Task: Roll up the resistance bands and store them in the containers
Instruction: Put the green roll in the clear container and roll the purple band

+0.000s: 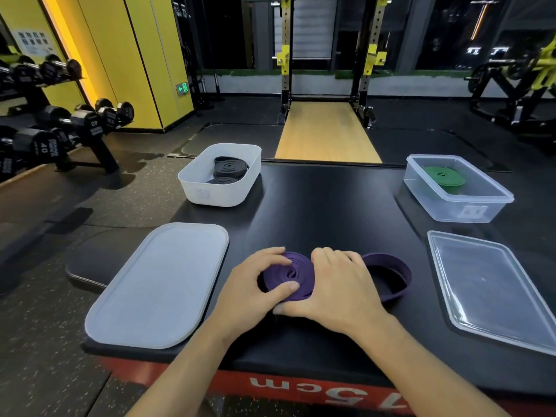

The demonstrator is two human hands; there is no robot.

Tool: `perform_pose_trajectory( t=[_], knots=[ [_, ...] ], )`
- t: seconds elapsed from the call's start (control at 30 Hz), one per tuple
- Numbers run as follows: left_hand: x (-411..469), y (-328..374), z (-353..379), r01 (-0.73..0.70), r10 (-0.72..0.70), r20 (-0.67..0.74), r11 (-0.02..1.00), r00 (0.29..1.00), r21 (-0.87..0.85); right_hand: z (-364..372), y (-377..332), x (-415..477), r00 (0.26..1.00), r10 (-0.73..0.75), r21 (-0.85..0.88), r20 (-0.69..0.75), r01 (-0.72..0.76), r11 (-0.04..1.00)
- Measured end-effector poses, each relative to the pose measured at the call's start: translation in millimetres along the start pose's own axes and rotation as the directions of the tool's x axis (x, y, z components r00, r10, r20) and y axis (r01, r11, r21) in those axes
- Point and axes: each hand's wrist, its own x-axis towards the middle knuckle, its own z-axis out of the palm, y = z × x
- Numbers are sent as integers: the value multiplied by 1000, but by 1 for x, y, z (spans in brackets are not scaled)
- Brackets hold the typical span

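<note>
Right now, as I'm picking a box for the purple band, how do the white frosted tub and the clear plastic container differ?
The white frosted tub is cloudy with rounded corners; the clear plastic container is see-through with a flanged rim. The tub holds rolled black bands, the container one green band. Both stand open.

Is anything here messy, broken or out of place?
Nothing is spilled or damaged. The purple band is only part rolled: the left hand and right hand hold its coil, and a loose loop trails to the right. The white lid and clear lid lie off the white container and clear container.
</note>
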Motion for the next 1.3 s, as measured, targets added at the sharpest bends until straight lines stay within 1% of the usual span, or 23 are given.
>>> perform_pose_trajectory(
  t=[0.03,0.1,0.17,0.2,0.27,0.4,0.5,0.6,0.67,0.7,0.77,0.87,1.0,1.13,1.3],
  knots=[
    [0,-1,-1,-5,5,24,1000,1000,7,-1,4,1,1000,-21,4,21,21,1000],
    [1,-3,-2,12,-11,40,999,999,-45,-6,23,7,983,-122,59,138,115,992],
    [2,-4,-3,16,-12,48,996,999,-83,-16,47,16,937,-217,135,275,186,973],
    [2,-4,-3,18,-13,53,996,999,-89,-21,58,20,915,-252,141,315,218,966],
    [3,-5,-3,23,-18,61,995,998,-95,-28,70,27,884,-327,115,334,306,945],
    [3,-7,-2,46,-39,69,994,997,-103,-30,66,25,812,-443,38,379,465,885],
    [4,-6,-2,32,-25,66,994,997,-105,-27,69,24,803,-456,27,384,484,875],
    [5,-5,-1,31,-24,69,994,997,-101,-21,70,30,804,-518,-105,291,565,818],
    [5,-6,-2,32,-25,74,995,997,-95,-19,74,30,838,-470,-162,276,523,837],
    [4,-6,-2,28,-22,74,996,997,-88,-18,76,30,860,-426,-160,281,479,863],
    [4,-5,-3,10,-5,75,998,997,-65,-18,79,31,878,-358,-155,318,421,894],
    [3,-4,-1,-18,15,83,999,996,36,-14,73,28,873,-354,-230,335,440,868],
    [0,-2,2,-50,40,84,992,996,118,-14,70,16,861,-320,-181,396,415,892],
    [1,2,5,-61,49,58,974,997,218,-18,67,24,833,-321,-128,451,416,900],
    [2,2,4,-31,19,61,980,998,194,-16,60,22,842,-304,-130,446,397,909]
  ],
)
